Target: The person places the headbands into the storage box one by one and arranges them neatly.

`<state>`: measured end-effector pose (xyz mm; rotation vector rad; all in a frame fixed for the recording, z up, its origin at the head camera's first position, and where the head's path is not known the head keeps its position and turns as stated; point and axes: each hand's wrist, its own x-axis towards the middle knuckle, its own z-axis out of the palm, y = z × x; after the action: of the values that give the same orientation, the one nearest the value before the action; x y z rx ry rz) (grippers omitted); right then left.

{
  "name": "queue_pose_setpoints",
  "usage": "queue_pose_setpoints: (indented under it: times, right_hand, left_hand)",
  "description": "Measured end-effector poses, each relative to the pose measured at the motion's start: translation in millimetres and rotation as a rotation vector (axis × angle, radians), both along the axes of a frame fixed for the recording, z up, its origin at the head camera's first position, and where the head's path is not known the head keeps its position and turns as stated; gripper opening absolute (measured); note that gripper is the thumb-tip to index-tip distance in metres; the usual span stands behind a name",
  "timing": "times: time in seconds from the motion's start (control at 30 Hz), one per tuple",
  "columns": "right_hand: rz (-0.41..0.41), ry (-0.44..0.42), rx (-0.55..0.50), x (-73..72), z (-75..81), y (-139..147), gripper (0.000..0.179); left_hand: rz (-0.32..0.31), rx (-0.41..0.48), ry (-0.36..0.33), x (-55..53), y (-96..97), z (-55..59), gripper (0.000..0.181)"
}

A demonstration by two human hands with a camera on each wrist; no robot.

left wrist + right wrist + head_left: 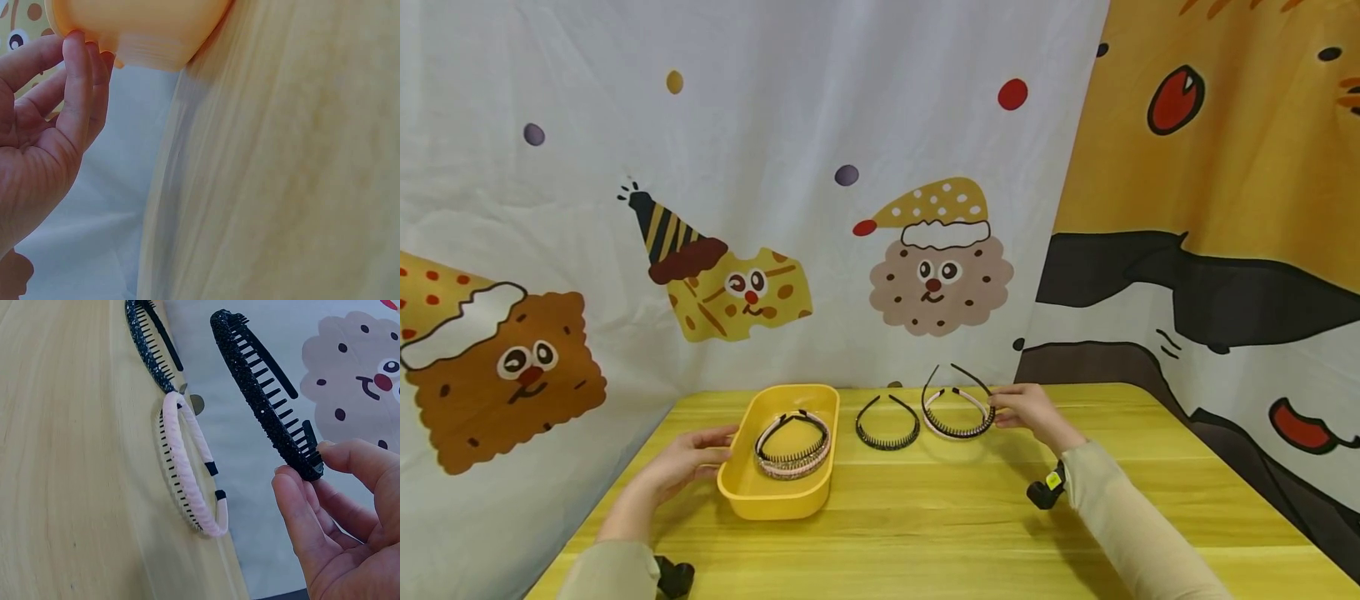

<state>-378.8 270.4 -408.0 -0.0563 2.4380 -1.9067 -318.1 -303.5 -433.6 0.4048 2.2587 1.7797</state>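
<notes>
My right hand pinches a black glittery toothed headband by one side and holds it above the table. Below it a pale pink headband lies on the wood, partly behind the held one in the head view. Another black headband rests to the left of these. At the left, the fingertips of my left hand touch the outer wall of a yellow plastic basket, its fingers fairly straight. Inside the basket lie several stacked headbands, black, pink and glittery.
The yellow wood-grain table ends at the back against a white curtain printed with cartoon snacks. An orange, black and white printed cloth hangs at the right. Black wrist-worn devices sit on both wrists.
</notes>
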Motion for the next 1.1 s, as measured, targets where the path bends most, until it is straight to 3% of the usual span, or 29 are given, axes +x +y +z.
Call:
queue_pose_setpoints:
  times: [1.1]
  right_hand:
    - [0.048, -0.025, -0.005, -5.7, 3.7, -41.3, 0.046]
  left_hand:
    - [-0.003, -0.001, -0.011, 0.7, 2.1, 1.5, 0.063]
